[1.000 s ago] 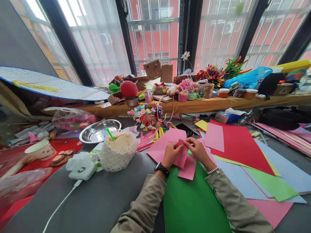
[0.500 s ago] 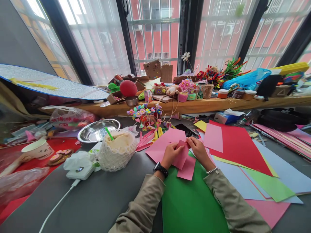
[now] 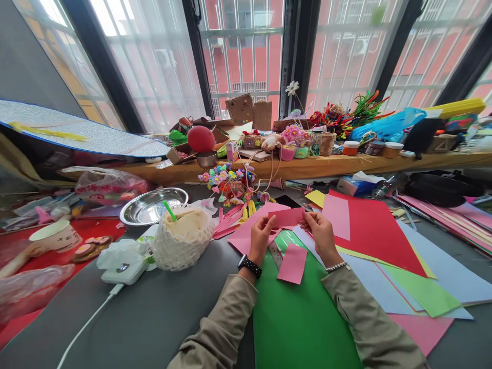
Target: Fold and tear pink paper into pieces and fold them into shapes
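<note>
- Paper piece (image 3: 286,218), pink and small, is near the middle of the frame, held level between the two hands, over the far end of the green sheet (image 3: 303,323).
- Left hand (image 3: 262,237) pinches the left end of the paper piece between thumb and fingers.
- Right hand (image 3: 318,234) pinches the right end in a similar way, so neither hand is free.
- Compared with half a second ago, the hands are farther from each other. In that earlier view the paper piece hangs tilted between close hands; now it spans the gap with its long side across.
- This change, in my judgement, means that the paper piece is turned and controlled from both ends. Whether it has a fold, I cannot tell.
- Below it, the pink square (image 3: 292,263), partly covered before, now shows whole. It lies on the green sheet, apart from both hands.
- Just beside this square, to its left, a narrow patterned strip (image 3: 275,254) has come into view; its kind is not clear.
- Behind the left hand lies the large pink sheet (image 3: 243,234); whether the paper piece touches it, I cannot tell.
- Toward the right of the frame, the red sheet (image 3: 380,236) lies beyond the right hand, with a pale pink piece (image 3: 336,219) on its left part.
</note>
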### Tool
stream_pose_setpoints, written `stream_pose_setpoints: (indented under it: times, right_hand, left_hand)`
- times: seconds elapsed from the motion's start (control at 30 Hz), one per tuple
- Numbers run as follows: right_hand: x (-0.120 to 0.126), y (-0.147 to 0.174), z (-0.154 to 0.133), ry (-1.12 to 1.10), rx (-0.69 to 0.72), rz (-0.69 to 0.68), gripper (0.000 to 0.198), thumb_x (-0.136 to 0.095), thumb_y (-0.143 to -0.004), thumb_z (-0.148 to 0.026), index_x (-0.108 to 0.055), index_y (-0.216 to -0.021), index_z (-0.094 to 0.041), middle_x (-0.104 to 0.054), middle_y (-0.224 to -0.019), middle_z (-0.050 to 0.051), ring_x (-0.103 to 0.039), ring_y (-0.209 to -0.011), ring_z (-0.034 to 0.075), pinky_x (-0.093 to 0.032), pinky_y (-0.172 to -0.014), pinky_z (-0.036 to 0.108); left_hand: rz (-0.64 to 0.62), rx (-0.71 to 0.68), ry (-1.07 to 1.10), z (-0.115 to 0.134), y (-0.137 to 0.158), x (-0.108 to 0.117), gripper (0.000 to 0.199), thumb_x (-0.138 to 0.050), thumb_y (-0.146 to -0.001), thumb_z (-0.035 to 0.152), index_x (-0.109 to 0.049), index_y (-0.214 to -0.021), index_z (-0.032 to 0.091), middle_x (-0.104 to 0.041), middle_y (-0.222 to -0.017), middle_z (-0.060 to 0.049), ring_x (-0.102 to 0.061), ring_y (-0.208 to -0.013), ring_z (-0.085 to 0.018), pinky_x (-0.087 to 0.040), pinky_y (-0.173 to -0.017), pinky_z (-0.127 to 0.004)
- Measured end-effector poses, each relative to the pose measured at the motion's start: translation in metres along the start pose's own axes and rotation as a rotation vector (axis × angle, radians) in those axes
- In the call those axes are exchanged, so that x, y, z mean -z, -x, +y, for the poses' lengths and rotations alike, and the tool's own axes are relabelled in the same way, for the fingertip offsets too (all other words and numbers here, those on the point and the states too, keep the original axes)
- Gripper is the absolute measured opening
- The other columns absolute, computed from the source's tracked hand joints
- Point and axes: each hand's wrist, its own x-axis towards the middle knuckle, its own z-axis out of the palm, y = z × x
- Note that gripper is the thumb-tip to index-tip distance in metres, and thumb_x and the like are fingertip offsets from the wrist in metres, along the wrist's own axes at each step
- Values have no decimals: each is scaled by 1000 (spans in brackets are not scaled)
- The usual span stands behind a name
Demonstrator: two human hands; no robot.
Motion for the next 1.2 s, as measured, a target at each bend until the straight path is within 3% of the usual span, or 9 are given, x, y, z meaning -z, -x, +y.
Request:
stream_pose_setpoints:
  times: [0.17,0.37,0.63,0.87,1.0,1.2]
  right_hand:
    - [-3,1,-1,-105,-101,-35,25,-58,-65,-40,-49,-69,-18,-62,-57,0,-57,-49,11,-45,-47,21]
    - [-13,9,-1,-117,-159,-186,26,-62,-61,-36,-46,-70,-19,-60,-53,-2,-56,-46,11,-44,-47,23]
    - [-17,12,1,-45,-64,-272,22,-60,-64,-35,-44,-68,-19,-53,-52,-5,-43,-42,7,-35,-44,20]
    - [-17,14,1,94,-33,-420,17,-57,-67,-31,-47,-66,-18,-52,-54,-3,-45,-47,8,-35,-44,21]
    - [-16,13,3,183,26,-484,17,-60,-65,-27,-49,-74,-17,-55,-65,0,-52,-59,12,-40,-51,24]
    - [-12,10,1,287,197,-394,32,-54,-69,-21,-42,-99,-22,-53,-89,3,-54,-70,13,-45,-60,27]
  left_hand:
    - [-96,88,67,-1,1,-3,45,-57,-67,39,-46,-103,15,-58,-87,-8,-59,-68,-14,-45,-54,-21]
    - [-214,116,53,-1,4,-7,31,-64,-61,36,-59,-78,11,-61,-74,-7,-59,-67,-16,-44,-53,-22]
    - [-141,78,57,-2,5,-6,26,-63,-60,36,-57,-64,11,-60,-62,-4,-57,-60,-15,-42,-52,-23]
    - [-83,63,107,-2,2,-3,22,-57,-65,34,-58,-66,13,-58,-62,-2,-55,-57,-12,-42,-54,-21]
    - [-15,40,116,-6,-1,-1,20,-59,-63,32,-56,-63,13,-54,-57,1,-54,-56,-11,-43,-55,-22]
    - [46,16,86,-6,-1,0,18,-59,-63,31,-57,-64,13,-54,-58,1,-53,-55,-11,-42,-54,-21]
